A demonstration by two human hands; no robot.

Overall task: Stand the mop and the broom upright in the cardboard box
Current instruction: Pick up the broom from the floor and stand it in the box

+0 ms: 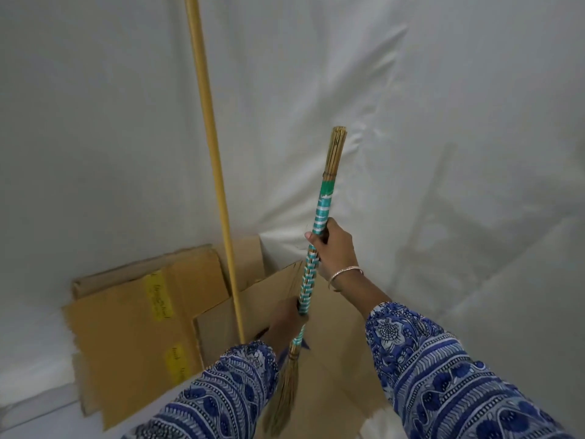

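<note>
The broom (321, 217) has a handle wrapped in teal and white bands, with bare sticks at its top and straw bristles hanging at the bottom. I hold it nearly upright over the open cardboard box (218, 324). My right hand (332, 245) grips the handle high up. My left hand (285, 321) grips it lower, just above the bristles. The mop's long yellow wooden pole (215, 160) stands inside the box and leans on the white wall; its head is hidden in the box.
The box's flaps (133, 315) lie open to the left, with yellow labels on them. White sheeting (411, 122) covers the wall behind and the surface to the right. A grey floor strip (41, 419) shows at the lower left.
</note>
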